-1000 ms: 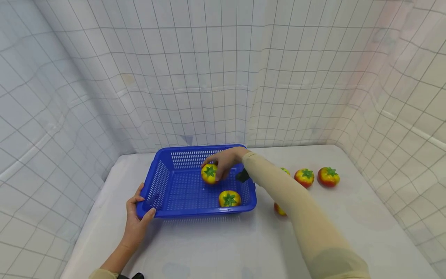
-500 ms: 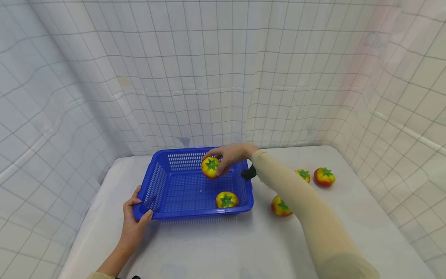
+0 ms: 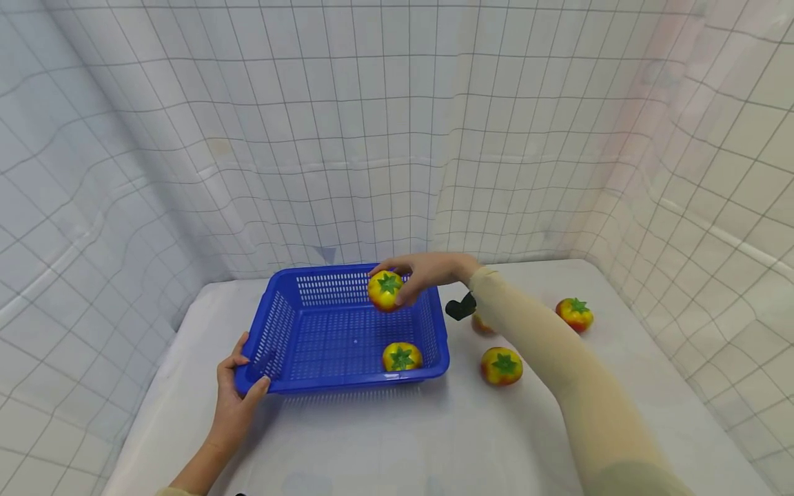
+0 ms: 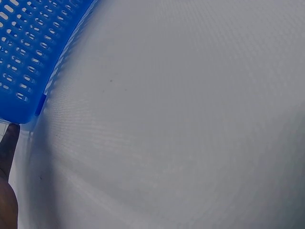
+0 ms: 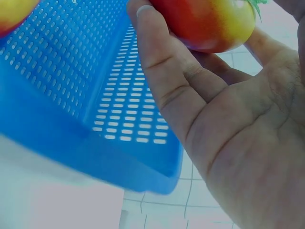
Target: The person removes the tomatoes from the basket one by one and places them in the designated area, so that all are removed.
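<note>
My right hand grips a yellow-and-red tomato with a green star-shaped top, held above the back right part of a blue plastic basket. The right wrist view shows the fingers curled round this tomato. Inside the basket, near its front right corner, lies another tomato. My left hand holds the basket's front left corner, its thumb at the front rim and fingers at the left side. Only part of that hand shows in the left wrist view, beside the basket wall.
Right of the basket, one tomato lies on the white table, and another sits farther right. A further tomato is partly hidden by my right forearm. Grid-patterned white curtains enclose the table.
My right hand has raised the tomato from low in the basket and shifted it slightly right. The left hand keeps its hold on the corner.
</note>
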Demonstrator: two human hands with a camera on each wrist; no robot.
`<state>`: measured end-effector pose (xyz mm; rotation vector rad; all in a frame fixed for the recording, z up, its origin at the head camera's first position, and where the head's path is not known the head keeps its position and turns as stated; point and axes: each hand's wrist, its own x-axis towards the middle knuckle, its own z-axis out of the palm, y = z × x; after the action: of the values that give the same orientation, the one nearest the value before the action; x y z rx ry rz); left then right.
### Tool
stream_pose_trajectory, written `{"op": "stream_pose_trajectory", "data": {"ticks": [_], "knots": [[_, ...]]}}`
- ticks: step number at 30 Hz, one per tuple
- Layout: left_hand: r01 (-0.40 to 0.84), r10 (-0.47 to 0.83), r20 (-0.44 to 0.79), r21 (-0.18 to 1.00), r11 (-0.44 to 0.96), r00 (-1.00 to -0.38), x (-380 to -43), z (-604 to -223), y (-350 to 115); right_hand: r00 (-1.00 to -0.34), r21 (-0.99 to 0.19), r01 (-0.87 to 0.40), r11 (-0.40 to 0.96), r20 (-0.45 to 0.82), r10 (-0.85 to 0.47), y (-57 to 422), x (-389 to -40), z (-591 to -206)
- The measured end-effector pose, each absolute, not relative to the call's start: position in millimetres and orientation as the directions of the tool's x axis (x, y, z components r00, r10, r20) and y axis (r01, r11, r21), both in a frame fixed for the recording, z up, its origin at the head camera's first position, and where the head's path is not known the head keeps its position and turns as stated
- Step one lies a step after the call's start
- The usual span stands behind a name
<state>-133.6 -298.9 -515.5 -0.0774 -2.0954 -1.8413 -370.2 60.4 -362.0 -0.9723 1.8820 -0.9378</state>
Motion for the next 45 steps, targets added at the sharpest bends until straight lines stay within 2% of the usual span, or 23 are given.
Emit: {"op": "stream_pose_trajectory", "data": {"ticks": [8, 26, 32, 37, 45], "knots": [[0.252, -0.185, 0.288, 0.947, 0.197, -0.939, -136, -515, -298, -0.409, -0.870, -0.263, 0.417, -0.291, -0.865, 87, -365, -355], [0.258, -0.189, 0.291, 0.949, 0.180, -0.938, -136, -518, -297, -0.512, -0.860, -0.238, 0.451, -0.283, -0.811, 146, -350, -359], [0.277, -0.187, 0.302, 0.949, 0.147, -0.935, -136, -517, -296, -0.568, -0.846, -0.204, 0.493, -0.308, -0.764, 166, -345, -362], [0.276, -0.187, 0.301, 0.950, 0.145, -0.935, -135, -516, -295, -0.621, -0.806, -0.230, 0.545, -0.310, -0.720, 182, -341, -365], [0.266, -0.188, 0.293, 0.951, 0.155, -0.937, -136, -515, -297, -0.659, -0.771, -0.237, 0.591, -0.320, -0.681, 201, -333, -367]]}}
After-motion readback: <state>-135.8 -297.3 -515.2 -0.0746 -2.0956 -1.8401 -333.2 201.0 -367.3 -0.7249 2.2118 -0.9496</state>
